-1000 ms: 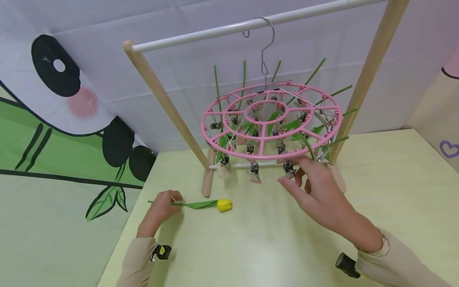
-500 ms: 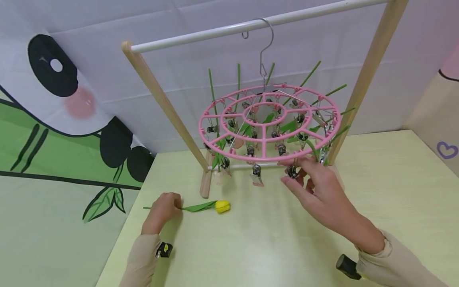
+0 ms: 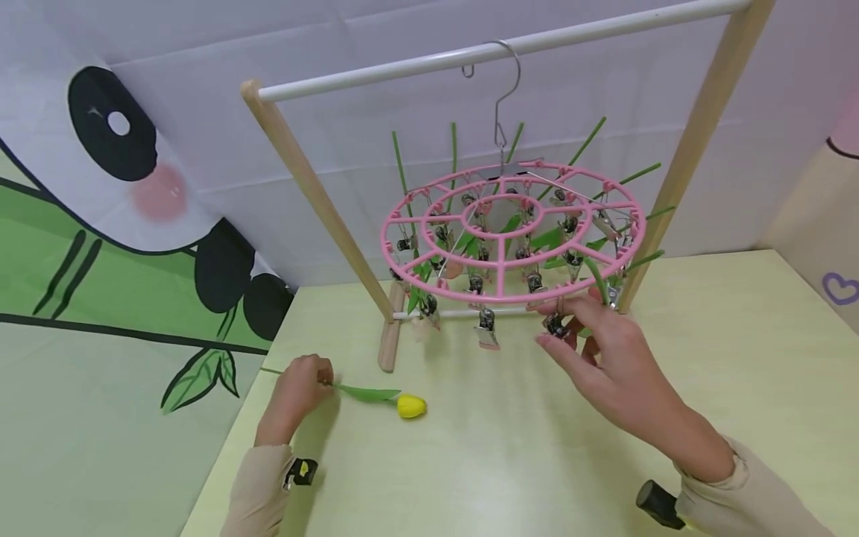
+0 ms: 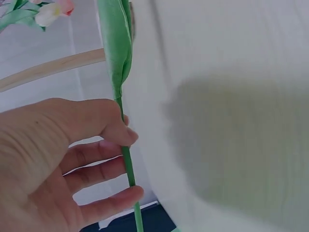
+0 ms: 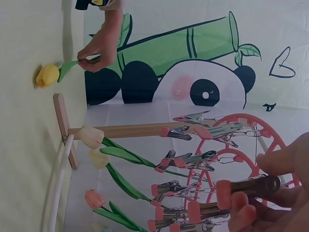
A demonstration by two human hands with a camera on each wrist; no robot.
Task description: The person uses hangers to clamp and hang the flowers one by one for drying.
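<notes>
In the head view my left hand (image 3: 295, 391) pinches the stem of a yellow tulip (image 3: 411, 406) low over the table, its flower pointing right. The left wrist view shows thumb and fingers on the green stem (image 4: 129, 166), just below the leaf (image 4: 115, 43). A pink round clip hanger (image 3: 499, 299) hangs from the rack. At its front right, my right hand (image 3: 624, 365) grips a metal clip (image 3: 555, 326) between thumb and fingers. Close up in the right wrist view, that clip (image 5: 248, 187) shows a pink tip.
The rack has wooden posts (image 3: 315, 194) and a white top bar (image 3: 403, 68). Several tulips hang flower-down from the hanger's back and sides, their stems (image 3: 590, 138) sticking out. Another dangling clip (image 3: 487, 328) is left of my right hand. A panda-printed cloth (image 3: 201, 298) covers the wall.
The yellow tulip has turned in my left hand, its flower now nearer to me and its stem end farther away. My right hand stays at the same clip, which has tilted.
</notes>
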